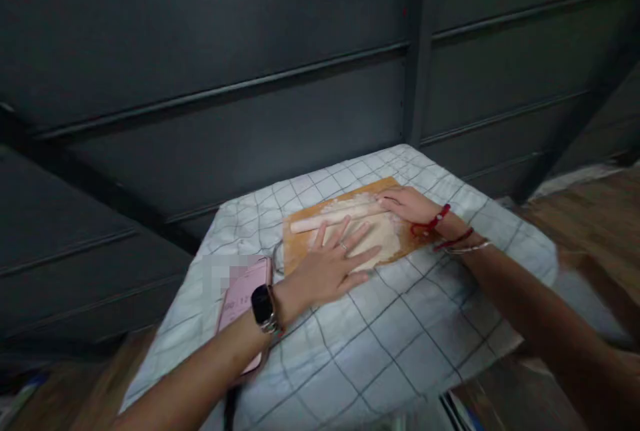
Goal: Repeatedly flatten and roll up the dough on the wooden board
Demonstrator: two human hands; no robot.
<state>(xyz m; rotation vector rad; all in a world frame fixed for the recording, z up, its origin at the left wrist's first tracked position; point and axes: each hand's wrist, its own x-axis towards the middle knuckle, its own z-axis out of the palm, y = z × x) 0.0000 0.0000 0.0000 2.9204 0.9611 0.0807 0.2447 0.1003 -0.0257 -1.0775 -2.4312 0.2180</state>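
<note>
A flattened sheet of pale dough (383,234) lies on a floured wooden board (295,247). Across the far part of the board runs a light-coloured rolling pin (320,219), angled up to the right. My right hand (407,205) grips the pin's right end, and that end is hidden beneath the fingers. With fingers spread, my left hand (335,261) lies over the near left part of the dough and holds nothing. Its fingertips come close to the pin; whether they touch it I cannot tell.
A white checked cloth (380,341) covers the table. On the left, a phone in a pink case (245,291) lies partly under my left forearm. Behind the table stands a dark panelled wall (250,137). Wooden flooring (595,224) shows at the right.
</note>
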